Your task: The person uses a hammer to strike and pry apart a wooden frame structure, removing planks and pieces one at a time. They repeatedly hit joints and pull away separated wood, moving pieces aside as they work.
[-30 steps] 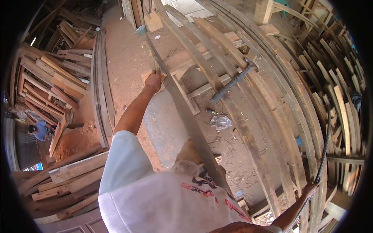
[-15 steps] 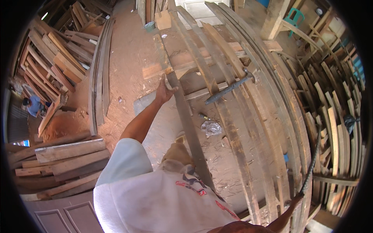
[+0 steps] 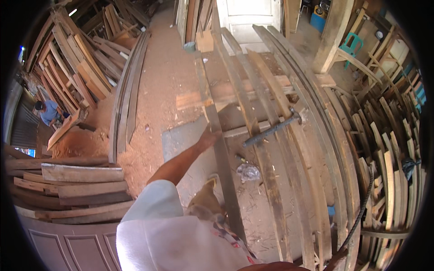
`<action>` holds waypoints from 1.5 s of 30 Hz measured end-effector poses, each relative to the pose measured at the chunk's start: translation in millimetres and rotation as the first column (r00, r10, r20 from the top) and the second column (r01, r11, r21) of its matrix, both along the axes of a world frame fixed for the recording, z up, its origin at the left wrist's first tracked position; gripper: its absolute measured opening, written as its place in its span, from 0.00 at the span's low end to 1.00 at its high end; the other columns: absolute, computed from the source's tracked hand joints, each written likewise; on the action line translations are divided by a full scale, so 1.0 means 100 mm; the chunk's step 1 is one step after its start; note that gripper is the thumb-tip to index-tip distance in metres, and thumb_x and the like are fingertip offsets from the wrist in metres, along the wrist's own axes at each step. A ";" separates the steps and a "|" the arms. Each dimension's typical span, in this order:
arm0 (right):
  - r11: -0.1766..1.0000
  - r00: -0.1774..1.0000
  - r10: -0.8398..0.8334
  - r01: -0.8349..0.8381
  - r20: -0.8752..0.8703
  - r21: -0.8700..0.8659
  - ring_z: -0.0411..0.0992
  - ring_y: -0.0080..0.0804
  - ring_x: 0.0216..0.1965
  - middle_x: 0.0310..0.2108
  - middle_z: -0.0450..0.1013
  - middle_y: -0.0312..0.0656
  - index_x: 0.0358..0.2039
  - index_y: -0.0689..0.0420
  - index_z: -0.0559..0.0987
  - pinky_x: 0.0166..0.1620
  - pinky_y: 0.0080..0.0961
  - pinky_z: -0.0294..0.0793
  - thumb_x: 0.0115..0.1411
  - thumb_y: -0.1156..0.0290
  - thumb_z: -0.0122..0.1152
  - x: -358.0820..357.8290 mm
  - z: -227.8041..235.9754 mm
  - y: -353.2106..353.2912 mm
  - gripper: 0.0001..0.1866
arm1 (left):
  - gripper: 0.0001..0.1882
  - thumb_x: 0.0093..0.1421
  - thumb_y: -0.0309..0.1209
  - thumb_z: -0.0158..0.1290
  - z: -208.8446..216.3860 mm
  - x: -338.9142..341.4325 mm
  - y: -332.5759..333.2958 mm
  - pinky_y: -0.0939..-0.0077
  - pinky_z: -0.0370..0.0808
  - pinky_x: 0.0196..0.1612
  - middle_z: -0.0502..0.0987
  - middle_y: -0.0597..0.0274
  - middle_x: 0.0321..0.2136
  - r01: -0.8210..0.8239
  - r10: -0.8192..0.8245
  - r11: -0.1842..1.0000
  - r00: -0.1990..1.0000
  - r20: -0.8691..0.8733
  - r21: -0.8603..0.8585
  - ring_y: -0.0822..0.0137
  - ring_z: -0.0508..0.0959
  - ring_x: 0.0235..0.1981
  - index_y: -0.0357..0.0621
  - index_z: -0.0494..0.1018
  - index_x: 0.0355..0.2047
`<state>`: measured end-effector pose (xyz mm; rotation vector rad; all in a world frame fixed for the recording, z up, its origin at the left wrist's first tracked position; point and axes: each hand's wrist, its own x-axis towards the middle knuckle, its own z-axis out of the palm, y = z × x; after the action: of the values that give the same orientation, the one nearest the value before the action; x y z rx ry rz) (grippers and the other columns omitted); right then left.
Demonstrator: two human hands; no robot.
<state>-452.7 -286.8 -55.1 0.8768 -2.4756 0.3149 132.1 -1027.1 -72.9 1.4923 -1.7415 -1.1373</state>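
My left hand (image 3: 209,136) is closed on the left edge of a long, narrow wooden plank (image 3: 223,169) that runs from near my body to the far side; its fingertips are partly hidden. At the lower right, my right hand (image 3: 338,258) grips the lower end of a long, dark, ribbed metal bar (image 3: 360,212), which points up and away. Only part of that hand shows near the rim. A dark-handled hammer (image 3: 270,131) lies across the neighbouring planks (image 3: 266,165), apart from both hands.
Crosswise boards (image 3: 233,92) lie under the planks. A crumpled clear plastic bag (image 3: 248,172) is on the floor between them. Lumber stacks (image 3: 86,180) stand at left, upright timber (image 3: 389,149) at right. A co-worker (image 3: 49,113) sits far left. A white door (image 3: 248,22) stands at the back.
My left hand has come nearer along the plank and closed on its edge. My right hand and the bar have dropped toward the lower rim. The whole view has shifted a little.
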 end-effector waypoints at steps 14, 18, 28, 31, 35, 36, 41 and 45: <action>0.930 0.255 0.146 0.295 0.956 -0.221 0.59 0.16 0.15 0.17 0.61 0.28 0.42 0.58 0.71 0.16 0.19 0.58 0.69 0.51 0.57 2.79 1.82 -2.08 0.21 | 0.42 0.49 0.33 0.67 1.43 -0.86 1.12 0.50 0.63 0.65 0.65 0.47 0.63 0.420 -0.424 0.489 0.880 0.212 -0.764 0.46 0.64 0.65 0.47 0.64 0.64; 0.981 0.035 0.166 0.093 0.986 -0.168 0.62 0.16 0.15 0.16 0.63 0.29 0.35 0.57 0.70 0.16 0.19 0.59 0.69 0.53 0.59 3.27 1.99 -2.57 0.19 | 0.28 0.58 0.30 0.60 1.76 -1.38 1.89 0.55 0.60 0.70 0.67 0.53 0.62 0.650 -0.778 0.018 0.487 0.398 -0.760 0.55 0.63 0.67 0.54 0.69 0.59; 0.856 0.669 0.435 -0.514 0.602 -0.047 0.77 0.48 0.32 0.34 0.76 0.51 0.44 0.63 0.78 0.37 0.39 0.75 0.55 0.67 0.74 3.86 2.58 -2.93 0.21 | 0.09 0.56 0.32 0.55 1.29 -1.40 1.75 0.63 0.80 0.27 0.76 0.60 0.29 0.754 -0.803 -0.013 0.383 0.457 -0.656 0.59 0.82 0.32 0.51 0.73 0.39; 0.861 0.272 0.389 -0.448 0.880 -0.242 0.78 0.44 0.44 0.44 0.76 0.53 0.52 0.64 0.75 0.48 0.36 0.77 0.57 0.58 0.73 4.03 2.67 -2.79 0.29 | 0.11 0.54 0.31 0.55 1.33 -1.29 1.67 0.64 0.81 0.27 0.76 0.62 0.29 0.705 -0.781 0.060 0.474 0.407 -0.706 0.60 0.82 0.31 0.52 0.73 0.39; 0.674 0.180 0.663 0.278 0.727 -0.684 0.76 0.37 0.49 0.50 0.75 0.46 0.61 0.66 0.68 0.52 0.33 0.75 0.59 0.56 0.70 3.99 1.72 -2.68 0.37 | 0.14 0.50 0.29 0.58 1.65 -1.17 1.57 0.65 0.81 0.25 0.76 0.62 0.29 0.681 -0.773 0.075 0.501 0.389 -0.729 0.61 0.82 0.32 0.53 0.74 0.39; 0.463 0.295 0.765 0.366 0.572 -0.807 0.76 0.38 0.49 0.49 0.75 0.46 0.63 0.66 0.65 0.56 0.36 0.72 0.61 0.46 0.67 3.90 1.58 -2.75 0.42 | 0.14 0.50 0.29 0.58 1.70 -1.14 1.56 0.65 0.81 0.25 0.76 0.62 0.29 0.687 -0.766 0.086 0.509 0.393 -0.722 0.61 0.82 0.32 0.53 0.74 0.39; 0.146 0.397 0.876 0.327 0.275 -0.934 0.74 0.44 0.54 0.46 0.79 0.45 0.62 0.61 0.67 0.64 0.45 0.66 0.67 0.37 0.50 3.96 1.91 -3.13 0.40 | 0.15 0.49 0.31 0.63 1.98 -0.97 1.48 0.62 0.81 0.26 0.78 0.61 0.29 0.747 -0.776 0.133 0.487 0.401 -0.651 0.58 0.83 0.30 0.51 0.75 0.38; 0.085 0.520 0.854 -0.179 -0.021 -0.980 0.80 0.30 0.30 0.29 0.80 0.39 0.47 0.59 0.76 0.54 0.34 0.75 0.68 0.40 0.52 3.76 2.42 -3.27 0.31 | 0.23 0.43 0.36 0.71 2.18 -0.96 1.37 0.61 0.80 0.28 0.79 0.61 0.30 0.761 -0.866 0.157 0.413 0.283 -0.629 0.56 0.82 0.29 0.50 0.75 0.39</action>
<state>-76.7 -614.0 186.9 1.2172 -1.5340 2.3951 35.7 -890.2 145.4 -0.1707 -2.5414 -0.7630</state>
